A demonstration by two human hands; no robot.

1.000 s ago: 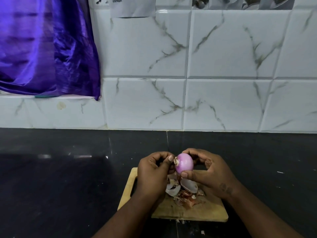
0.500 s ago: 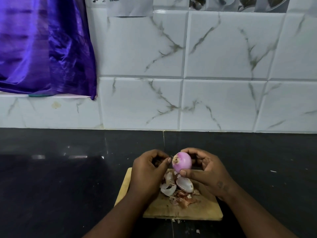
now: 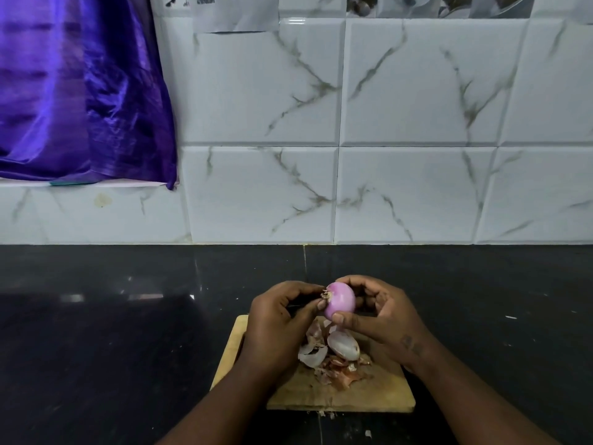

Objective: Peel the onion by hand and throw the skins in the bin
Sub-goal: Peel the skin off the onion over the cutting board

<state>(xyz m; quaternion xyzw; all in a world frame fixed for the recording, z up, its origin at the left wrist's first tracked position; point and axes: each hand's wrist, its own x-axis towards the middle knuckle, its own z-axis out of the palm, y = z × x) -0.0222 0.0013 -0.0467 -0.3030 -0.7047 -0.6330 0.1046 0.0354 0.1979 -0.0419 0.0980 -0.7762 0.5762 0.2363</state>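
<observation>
Right hand fingers curl round onion, steadying it over board; left hand pinches root tuft to strip; skins piled below, awaiting bin.

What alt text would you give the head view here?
The right hand holds a peeled pink onion above a wooden cutting board piled with skins, while the left hand pinches its tufted end. Black counter, white marbled tiles behind.

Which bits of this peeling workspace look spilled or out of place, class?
A few small onion-skin scraps lie off the wooden cutting board, on the black stone counter by its near edge. The main pile of papery skins sits on the board.
</observation>
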